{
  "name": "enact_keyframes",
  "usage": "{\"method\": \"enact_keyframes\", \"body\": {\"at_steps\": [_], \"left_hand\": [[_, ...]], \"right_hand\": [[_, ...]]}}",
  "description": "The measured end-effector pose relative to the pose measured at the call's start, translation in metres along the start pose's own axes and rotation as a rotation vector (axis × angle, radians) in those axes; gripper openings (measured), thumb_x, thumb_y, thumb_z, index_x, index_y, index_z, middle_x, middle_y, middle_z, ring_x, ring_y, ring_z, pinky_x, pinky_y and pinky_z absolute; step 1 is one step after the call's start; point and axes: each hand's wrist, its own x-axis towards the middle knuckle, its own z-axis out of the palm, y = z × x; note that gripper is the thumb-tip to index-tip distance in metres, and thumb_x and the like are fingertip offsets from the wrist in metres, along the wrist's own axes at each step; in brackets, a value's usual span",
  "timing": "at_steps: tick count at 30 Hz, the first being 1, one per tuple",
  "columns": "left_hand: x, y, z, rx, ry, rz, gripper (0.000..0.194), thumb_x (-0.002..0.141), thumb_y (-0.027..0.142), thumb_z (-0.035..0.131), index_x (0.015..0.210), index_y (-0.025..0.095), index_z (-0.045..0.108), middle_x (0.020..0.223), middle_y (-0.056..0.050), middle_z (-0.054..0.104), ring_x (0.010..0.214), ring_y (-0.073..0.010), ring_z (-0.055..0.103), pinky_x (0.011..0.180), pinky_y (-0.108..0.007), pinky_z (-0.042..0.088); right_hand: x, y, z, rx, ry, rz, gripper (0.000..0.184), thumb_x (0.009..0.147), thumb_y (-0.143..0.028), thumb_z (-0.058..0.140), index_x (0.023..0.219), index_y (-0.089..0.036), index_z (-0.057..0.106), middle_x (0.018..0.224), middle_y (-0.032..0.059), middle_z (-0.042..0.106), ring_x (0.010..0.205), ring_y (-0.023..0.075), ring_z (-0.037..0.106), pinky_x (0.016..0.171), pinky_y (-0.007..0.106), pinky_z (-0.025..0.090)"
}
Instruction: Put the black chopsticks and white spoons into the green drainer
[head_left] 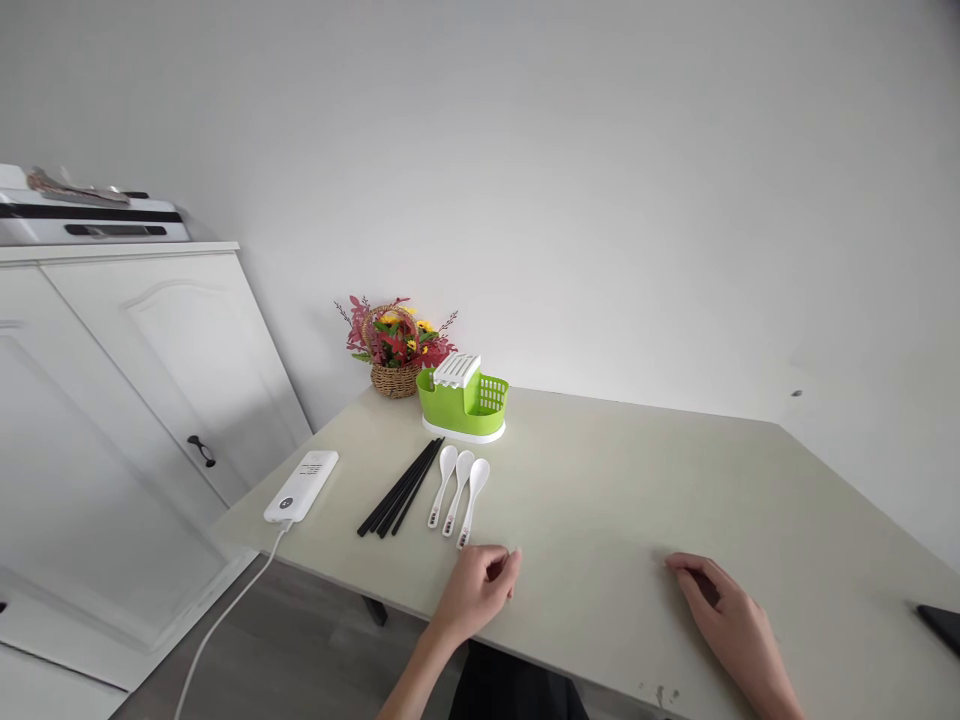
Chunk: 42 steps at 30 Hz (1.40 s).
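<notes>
My left hand [478, 588] rests at the near edge of the table, fingers curled in with nothing visible in them. Just beyond it lie three white spoons, the closest being the right spoon [474, 500], its handle end near my knuckles. Left of the spoons is a bundle of black chopsticks [401, 488], slightly fanned. Behind them stands a green utensil holder [448, 408] with a white slotted top [457, 370] and a white base. Farther right, my right hand [724, 622] lies on the tabletop, fingers bent inward and apparently holding nothing.
A wicker basket of artificial flowers [396, 378] stands behind the holder by the wall. A white power bank [302, 486] with a white cable [232, 610] lies at the table's left edge. White cabinets [157, 400] are to the left. A dark object [942, 627] sits at the far right.
</notes>
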Motion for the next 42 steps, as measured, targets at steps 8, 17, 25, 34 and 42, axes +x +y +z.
{"method": "enact_keyframes", "body": {"at_steps": [8,17,25,34,42], "left_hand": [[-0.001,0.006,0.000,-0.031,0.007,0.015,0.059,0.103,0.057,0.046,0.056,0.020,0.045,0.052,0.002,0.048,0.051,-0.0122,0.045,0.053,-0.025,0.033],[-0.026,-0.011,-0.081,0.320,0.702,-0.077,0.048,0.103,0.057,0.042,0.068,0.025,0.048,0.057,0.001,0.048,0.055,-0.0172,0.048,0.058,-0.029,0.041],[-0.001,-0.032,-0.136,0.931,0.449,-0.250,0.040,0.089,0.039,0.057,0.122,0.017,0.058,0.129,-0.019,0.063,0.124,-0.0383,0.057,0.102,-0.047,0.047],[0.035,-0.011,-0.150,1.109,0.132,-0.479,0.042,0.083,0.031,0.063,0.120,0.010,0.062,0.120,-0.024,0.067,0.117,-0.0392,0.064,0.094,-0.044,0.050],[0.047,-0.022,-0.154,1.067,0.148,-0.507,0.030,0.074,0.029,0.072,0.100,0.014,0.070,0.108,-0.020,0.072,0.104,-0.0368,0.070,0.083,-0.040,0.053]], "right_hand": [[-0.001,-0.002,0.000,0.011,0.011,-0.011,0.040,0.084,-0.058,0.051,0.100,-0.029,0.075,0.108,0.0047,0.079,0.093,0.0265,0.073,0.075,0.034,0.055],[-0.001,-0.003,-0.003,0.009,-0.011,0.012,0.041,0.084,-0.059,0.050,0.102,-0.030,0.074,0.113,0.0037,0.078,0.096,0.0271,0.072,0.076,0.035,0.054],[-0.002,-0.003,-0.003,0.013,0.004,-0.021,0.040,0.086,-0.057,0.050,0.101,-0.029,0.074,0.111,0.0046,0.079,0.094,0.0267,0.073,0.078,0.035,0.055],[-0.002,-0.002,-0.003,-0.005,-0.015,0.016,0.041,0.086,-0.060,0.050,0.104,-0.032,0.074,0.115,0.0021,0.078,0.093,0.0258,0.072,0.078,0.035,0.054],[-0.004,-0.006,-0.004,0.016,-0.005,0.013,0.043,0.085,-0.060,0.050,0.104,-0.030,0.074,0.115,0.0035,0.078,0.094,0.0268,0.072,0.080,0.036,0.054]]}}
